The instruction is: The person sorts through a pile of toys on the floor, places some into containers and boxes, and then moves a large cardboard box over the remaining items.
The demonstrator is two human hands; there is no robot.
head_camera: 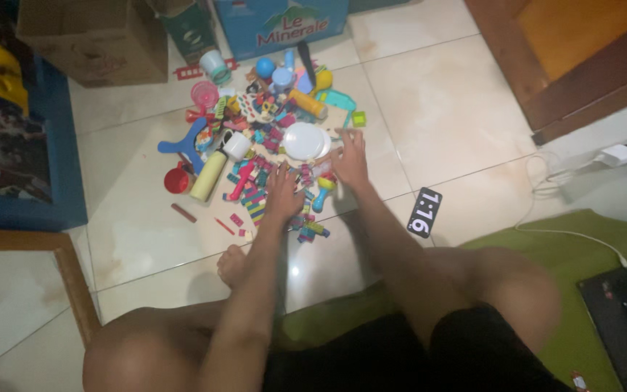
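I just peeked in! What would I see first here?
A big pile of colourful toys spread on the pale tiled floor, with a white plate in the middle. The left hand and right hand rest on the pile's near edge. A blue box stands behind.

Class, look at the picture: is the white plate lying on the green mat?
No. The white plate lies among the pile of toys on the tiled floor, beyond the right hand, while the green mat is nearer the person.
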